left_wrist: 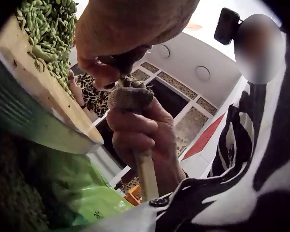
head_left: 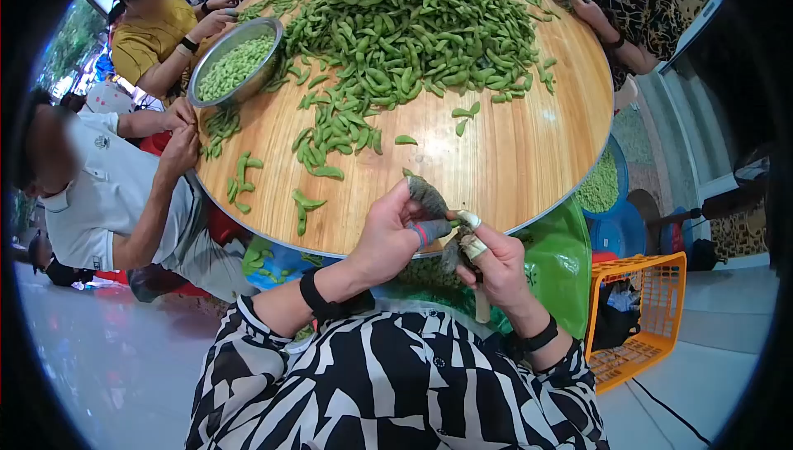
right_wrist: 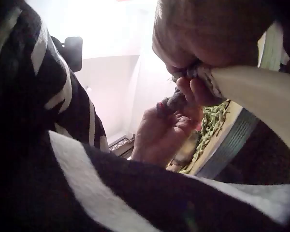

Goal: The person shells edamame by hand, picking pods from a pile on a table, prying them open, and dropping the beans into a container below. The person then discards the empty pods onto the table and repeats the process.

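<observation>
In front of the torso, my left hand [head_left: 382, 231] and right hand [head_left: 504, 275] meet just off the table's near edge. Grey covers with red trim wrap some fingertips of the left hand, whose curled fingers pinch a small green piece [head_left: 453, 222], mostly hidden. On the right hand sit grey covers and pale bands. Its fingers curl round a pale, flat strip [left_wrist: 146, 175], which hangs down below them in the left wrist view. A frayed grey cover [left_wrist: 130, 98] shows right by the left fingertips. Green soybean pods [head_left: 413, 28] are heaped across the table.
The round wooden table [head_left: 504, 161] bears scattered pods and a metal bowl [head_left: 277, 57] of shelled beans. Other people sit at left and right. Beside my right arm are a green bag [head_left: 562, 260], an orange crate [head_left: 677, 301] and a blue tub [head_left: 621, 173] of beans.
</observation>
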`<action>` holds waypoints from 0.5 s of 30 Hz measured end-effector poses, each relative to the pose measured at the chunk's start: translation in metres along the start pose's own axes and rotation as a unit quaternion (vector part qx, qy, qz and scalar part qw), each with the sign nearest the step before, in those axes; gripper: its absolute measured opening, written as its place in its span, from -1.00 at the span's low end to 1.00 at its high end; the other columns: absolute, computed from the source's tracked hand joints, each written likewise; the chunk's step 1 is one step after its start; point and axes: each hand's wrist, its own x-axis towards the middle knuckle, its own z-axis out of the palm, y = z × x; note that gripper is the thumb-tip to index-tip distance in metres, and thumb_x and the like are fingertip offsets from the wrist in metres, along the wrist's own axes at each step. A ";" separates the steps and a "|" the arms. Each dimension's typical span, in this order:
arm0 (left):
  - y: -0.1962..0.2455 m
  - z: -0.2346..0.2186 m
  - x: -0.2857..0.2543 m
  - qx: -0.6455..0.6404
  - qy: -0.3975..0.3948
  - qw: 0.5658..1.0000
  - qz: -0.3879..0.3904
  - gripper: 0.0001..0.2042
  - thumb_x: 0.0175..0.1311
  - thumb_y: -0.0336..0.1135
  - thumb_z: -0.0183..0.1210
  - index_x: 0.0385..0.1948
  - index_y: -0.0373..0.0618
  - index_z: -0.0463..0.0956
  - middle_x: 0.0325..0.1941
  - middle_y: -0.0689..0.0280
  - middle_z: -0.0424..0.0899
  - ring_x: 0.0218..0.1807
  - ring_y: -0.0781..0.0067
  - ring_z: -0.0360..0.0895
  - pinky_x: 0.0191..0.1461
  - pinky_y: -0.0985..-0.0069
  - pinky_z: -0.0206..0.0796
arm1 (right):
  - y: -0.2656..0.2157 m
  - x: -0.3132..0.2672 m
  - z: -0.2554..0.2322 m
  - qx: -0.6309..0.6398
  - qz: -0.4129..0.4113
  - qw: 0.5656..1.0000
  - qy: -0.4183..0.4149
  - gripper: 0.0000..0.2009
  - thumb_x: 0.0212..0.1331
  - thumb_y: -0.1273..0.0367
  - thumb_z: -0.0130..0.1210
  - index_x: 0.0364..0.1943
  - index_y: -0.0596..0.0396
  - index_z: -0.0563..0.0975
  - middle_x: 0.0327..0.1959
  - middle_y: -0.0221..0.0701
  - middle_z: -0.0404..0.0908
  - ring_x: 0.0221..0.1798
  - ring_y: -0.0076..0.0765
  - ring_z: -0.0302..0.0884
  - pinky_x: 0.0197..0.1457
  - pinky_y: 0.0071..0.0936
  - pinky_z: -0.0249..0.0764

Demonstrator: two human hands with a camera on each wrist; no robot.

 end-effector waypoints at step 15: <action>0.010 -0.001 0.005 0.029 -0.080 0.996 0.026 -0.79 0.11 -0.48 0.29 -0.24 -0.17 0.48 -0.36 0.31 0.59 -0.40 0.51 0.55 -0.39 0.60 0.38 | 0.002 -0.007 -0.015 0.244 0.079 0.965 -0.047 -0.60 0.36 0.32 -0.05 0.22 0.20 0.34 -0.38 -0.26 0.55 -0.68 -0.59 0.31 -0.70 -0.70 0.17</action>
